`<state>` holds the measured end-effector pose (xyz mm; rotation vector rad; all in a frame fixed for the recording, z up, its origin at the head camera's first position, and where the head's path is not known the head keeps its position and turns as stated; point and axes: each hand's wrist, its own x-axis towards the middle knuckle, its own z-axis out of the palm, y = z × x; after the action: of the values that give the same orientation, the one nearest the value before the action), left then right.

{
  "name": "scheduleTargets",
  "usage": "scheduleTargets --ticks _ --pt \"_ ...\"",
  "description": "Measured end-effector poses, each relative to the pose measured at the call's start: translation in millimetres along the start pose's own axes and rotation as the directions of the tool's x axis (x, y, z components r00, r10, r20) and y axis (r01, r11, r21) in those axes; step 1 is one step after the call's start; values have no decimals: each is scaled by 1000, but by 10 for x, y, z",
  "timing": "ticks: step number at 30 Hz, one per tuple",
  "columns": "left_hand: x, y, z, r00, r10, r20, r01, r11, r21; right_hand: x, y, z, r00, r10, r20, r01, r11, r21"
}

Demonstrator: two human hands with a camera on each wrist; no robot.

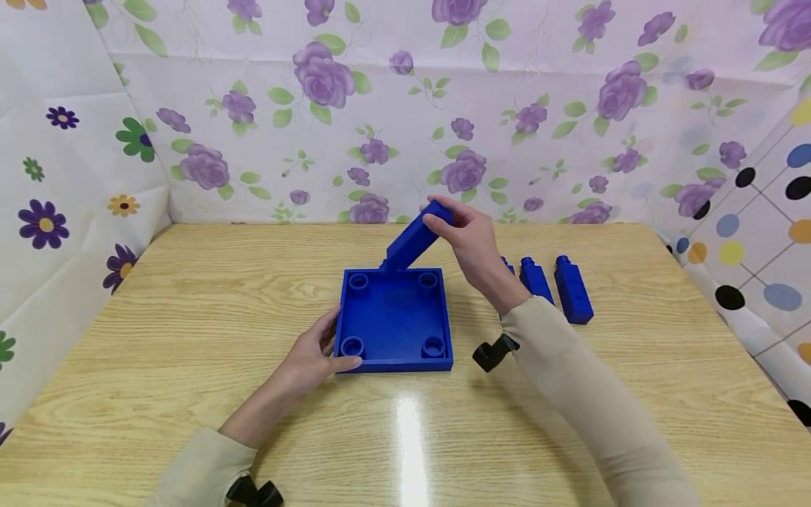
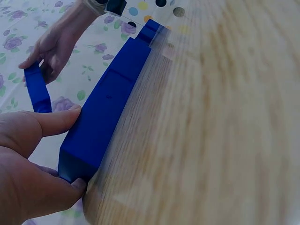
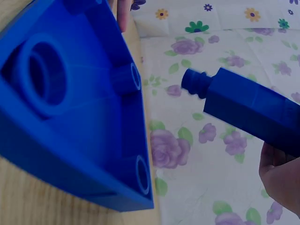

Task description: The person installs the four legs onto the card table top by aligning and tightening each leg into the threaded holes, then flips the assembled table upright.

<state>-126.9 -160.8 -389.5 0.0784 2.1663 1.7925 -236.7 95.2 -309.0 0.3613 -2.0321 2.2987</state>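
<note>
A blue square panel (image 1: 394,317) with a raised rim lies on the table, its round corner sockets facing up. My left hand (image 1: 309,358) grips its near left corner, thumb along the front edge and fingers at the left side. Over the far edge, my right hand (image 1: 470,243) holds a blue square leg (image 1: 415,239) by its thick end. That leg slants down to the left, its narrow ridged neck near the far rim. In the right wrist view the neck of the leg (image 3: 253,105) shows plainly, apart from the sockets of the panel (image 3: 89,98).
To the right of the panel lie two more blue legs, one leg (image 1: 574,292) farthest right and another leg (image 1: 536,282) beside it. A third leg (image 1: 509,266) is mostly hidden behind my right wrist. A flowered cloth (image 1: 380,127) hangs along the back of the wooden table (image 1: 222,282).
</note>
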Motion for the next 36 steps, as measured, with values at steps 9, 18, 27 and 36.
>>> scheduleTargets --ticks 9,18,27,36 --pt "3 7 0 1000 0 -8 0 1000 13 193 -78 280 995 26 93 -12 989 -146" --pt "3 12 2 1000 -2 -2 2 1000 19 276 -5 563 978 63 199 -10 966 -257" --pt "21 -2 8 1000 -11 12 10 999 38 290 87 737 958 72 277 26 942 -336" --pt "-6 9 18 1000 4 10 -4 999 35 292 138 829 951 91 294 75 858 -508"
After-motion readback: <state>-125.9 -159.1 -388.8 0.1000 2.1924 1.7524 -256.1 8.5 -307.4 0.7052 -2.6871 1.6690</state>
